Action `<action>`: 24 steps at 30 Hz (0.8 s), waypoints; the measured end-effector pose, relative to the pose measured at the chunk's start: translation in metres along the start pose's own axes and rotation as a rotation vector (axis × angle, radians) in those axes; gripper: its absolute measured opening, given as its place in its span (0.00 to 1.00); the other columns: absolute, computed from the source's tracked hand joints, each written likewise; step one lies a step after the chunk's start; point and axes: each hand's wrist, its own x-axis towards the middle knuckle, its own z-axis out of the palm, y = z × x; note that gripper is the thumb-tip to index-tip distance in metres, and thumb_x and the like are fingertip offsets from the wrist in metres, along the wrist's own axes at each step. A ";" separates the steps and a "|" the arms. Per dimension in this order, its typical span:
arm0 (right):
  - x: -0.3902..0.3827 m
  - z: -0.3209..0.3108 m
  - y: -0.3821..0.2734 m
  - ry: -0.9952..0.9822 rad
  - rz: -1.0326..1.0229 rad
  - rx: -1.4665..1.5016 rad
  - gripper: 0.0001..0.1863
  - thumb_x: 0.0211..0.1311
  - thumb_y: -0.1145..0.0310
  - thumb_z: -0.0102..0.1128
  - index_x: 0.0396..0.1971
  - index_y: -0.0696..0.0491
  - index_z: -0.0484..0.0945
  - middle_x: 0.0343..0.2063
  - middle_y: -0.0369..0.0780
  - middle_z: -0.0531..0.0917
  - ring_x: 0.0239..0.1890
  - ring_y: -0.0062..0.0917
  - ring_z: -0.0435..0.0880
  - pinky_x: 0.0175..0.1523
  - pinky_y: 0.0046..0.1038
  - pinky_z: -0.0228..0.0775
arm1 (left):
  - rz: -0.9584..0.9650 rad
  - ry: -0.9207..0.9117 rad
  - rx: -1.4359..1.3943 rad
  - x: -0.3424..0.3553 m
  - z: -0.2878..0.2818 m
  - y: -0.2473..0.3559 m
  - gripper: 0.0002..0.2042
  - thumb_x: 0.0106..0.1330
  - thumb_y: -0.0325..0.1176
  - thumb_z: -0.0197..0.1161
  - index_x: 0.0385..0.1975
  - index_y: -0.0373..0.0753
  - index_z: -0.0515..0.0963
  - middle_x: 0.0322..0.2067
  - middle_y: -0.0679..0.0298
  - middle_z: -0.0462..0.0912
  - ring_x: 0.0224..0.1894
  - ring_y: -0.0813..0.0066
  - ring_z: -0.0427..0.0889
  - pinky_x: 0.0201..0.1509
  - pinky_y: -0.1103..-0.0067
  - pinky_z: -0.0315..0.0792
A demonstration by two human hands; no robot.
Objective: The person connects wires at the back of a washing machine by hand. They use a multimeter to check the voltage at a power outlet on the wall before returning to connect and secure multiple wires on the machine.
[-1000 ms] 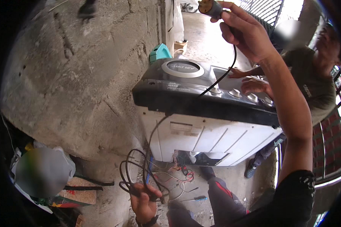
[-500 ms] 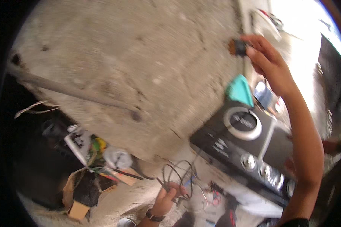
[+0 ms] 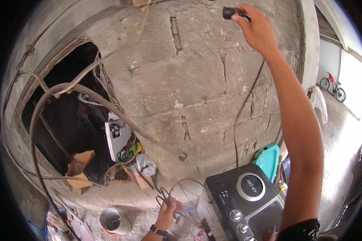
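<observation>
One dark cord [image 3: 235,138] between gripping hands: plug [image 3: 229,13] high in the right hand [image 3: 258,32], coils [image 3: 165,199] low in the left hand [image 3: 165,217].

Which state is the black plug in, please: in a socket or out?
Out: the right hand holds the black plug up before the wall, and no socket shows at its end.

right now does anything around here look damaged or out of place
Yes, the wall beside the washing machine has ragged gouges, like damage. A thick grey tube arches across the dark opening, its bent end seemingly loose. A cardboard box there looks ragged.
</observation>
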 end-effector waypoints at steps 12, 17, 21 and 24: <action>0.144 0.108 -0.048 0.012 0.051 0.093 0.15 0.64 0.62 0.64 0.49 0.50 0.81 0.44 0.47 0.85 0.47 0.45 0.84 0.51 0.45 0.75 | 0.043 0.204 0.016 -0.046 0.024 0.011 0.16 0.76 0.45 0.58 0.48 0.37 0.69 0.35 0.59 0.83 0.38 0.67 0.85 0.45 0.72 0.79; 0.148 0.137 -0.048 -0.040 0.213 0.027 0.17 0.67 0.61 0.64 0.55 0.42 0.80 0.56 0.40 0.82 0.57 0.41 0.81 0.58 0.45 0.75 | -0.034 0.252 -0.017 -0.070 0.019 0.017 0.11 0.76 0.42 0.58 0.49 0.44 0.71 0.37 0.64 0.83 0.38 0.72 0.84 0.38 0.75 0.78; 0.153 0.139 -0.035 -0.009 0.207 0.014 0.17 0.67 0.62 0.64 0.54 0.42 0.81 0.55 0.39 0.82 0.56 0.41 0.82 0.58 0.43 0.75 | -0.055 0.307 -0.066 -0.072 0.024 0.032 0.11 0.77 0.43 0.57 0.48 0.44 0.72 0.35 0.67 0.82 0.35 0.76 0.82 0.31 0.80 0.75; 0.155 0.134 -0.036 -0.002 0.170 -0.011 0.16 0.67 0.63 0.64 0.54 0.42 0.81 0.54 0.40 0.83 0.55 0.42 0.82 0.57 0.43 0.76 | -0.069 0.292 -0.065 -0.071 0.011 0.031 0.11 0.77 0.42 0.57 0.48 0.43 0.72 0.35 0.66 0.82 0.35 0.75 0.82 0.30 0.81 0.75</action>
